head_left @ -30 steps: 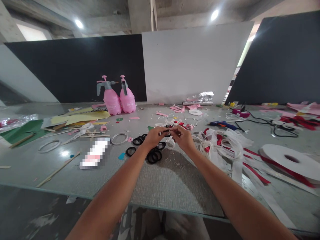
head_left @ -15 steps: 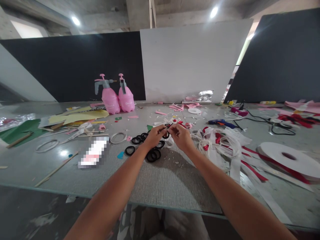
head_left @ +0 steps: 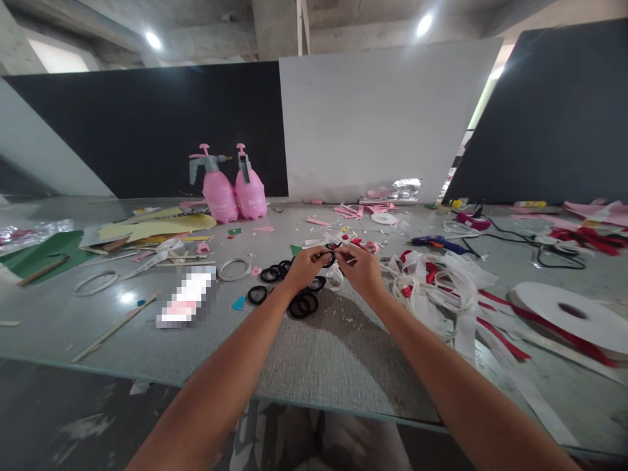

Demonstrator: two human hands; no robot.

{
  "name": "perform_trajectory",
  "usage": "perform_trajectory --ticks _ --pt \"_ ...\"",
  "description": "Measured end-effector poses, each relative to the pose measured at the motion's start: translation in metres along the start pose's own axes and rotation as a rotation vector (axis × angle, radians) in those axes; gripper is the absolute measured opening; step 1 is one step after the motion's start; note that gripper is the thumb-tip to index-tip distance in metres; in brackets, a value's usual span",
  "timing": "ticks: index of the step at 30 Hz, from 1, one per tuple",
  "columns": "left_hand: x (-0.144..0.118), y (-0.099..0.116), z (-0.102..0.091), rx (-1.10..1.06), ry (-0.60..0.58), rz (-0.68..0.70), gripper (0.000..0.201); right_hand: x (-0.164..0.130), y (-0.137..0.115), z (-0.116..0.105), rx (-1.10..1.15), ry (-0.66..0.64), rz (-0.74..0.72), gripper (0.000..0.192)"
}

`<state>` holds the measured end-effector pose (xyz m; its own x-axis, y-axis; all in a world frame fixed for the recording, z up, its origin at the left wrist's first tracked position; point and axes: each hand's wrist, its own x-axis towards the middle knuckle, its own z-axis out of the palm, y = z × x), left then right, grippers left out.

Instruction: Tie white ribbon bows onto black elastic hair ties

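Note:
My left hand (head_left: 309, 265) pinches a black hair tie (head_left: 330, 260) above the middle of the table. Close against it, my right hand (head_left: 360, 265) has its fingers pressed together at the other side of the same black band. A short white piece shows at the right fingertips, too small to name. Several more black hair ties (head_left: 303, 305) lie loose below and left of my hands. A loop of white ribbon (head_left: 335, 277) rests on the table between my wrists.
Tangled white and red ribbons (head_left: 441, 288) and a big white ribbon spool (head_left: 574, 315) lie at right. Behind them are a blue glue gun (head_left: 438, 244) and black cables. Pink spray bottles (head_left: 220, 195) stand at back left. A grey mat (head_left: 338, 366) covers the front.
My hands stay together at the black hair tie, with the fingertips slightly shifted and the right fingers a little farther apart from the left. The whole view has moved slightly.

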<state>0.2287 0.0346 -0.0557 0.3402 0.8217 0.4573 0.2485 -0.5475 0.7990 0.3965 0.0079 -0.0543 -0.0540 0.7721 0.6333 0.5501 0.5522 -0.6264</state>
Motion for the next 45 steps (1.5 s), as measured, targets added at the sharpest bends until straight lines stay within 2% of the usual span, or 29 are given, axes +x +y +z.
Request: perform_trajectory --ticks 4,8,12,18,27,32,38,45 --pt "-0.001 -0.001 -0.001 0.09 0.015 0.019 0.026 0.001 0.003 0.0 -0.019 -0.008 0.025 0.021" --pt "-0.002 -0.001 -0.003 0.229 -0.025 0.063 0.029 0.002 0.004 -0.002 -0.07 -0.041 0.037 0.02" --pt "-0.004 0.0 -0.004 0.293 -0.062 0.112 0.026 0.003 0.003 -0.003 -0.178 -0.055 0.012 0.019" --pt "-0.005 0.004 -0.004 0.34 -0.083 0.112 0.023 0.005 0.004 -0.004 -0.296 -0.117 -0.063 0.016" --pt "-0.005 0.003 -0.008 0.363 -0.097 0.112 0.027 0.006 0.01 -0.006 -0.064 -0.157 0.043 0.024" --pt "-0.005 0.003 -0.007 0.38 -0.101 0.12 0.027 0.005 0.008 -0.006 -0.071 -0.142 0.049 0.021" --pt "-0.003 0.002 -0.005 0.33 -0.081 0.063 0.034 0.004 0.008 -0.006 -0.063 -0.123 0.033 0.021" --pt "-0.005 0.002 -0.006 0.327 -0.086 0.067 0.029 0.003 0.014 -0.001 -0.067 -0.139 0.021 0.021"
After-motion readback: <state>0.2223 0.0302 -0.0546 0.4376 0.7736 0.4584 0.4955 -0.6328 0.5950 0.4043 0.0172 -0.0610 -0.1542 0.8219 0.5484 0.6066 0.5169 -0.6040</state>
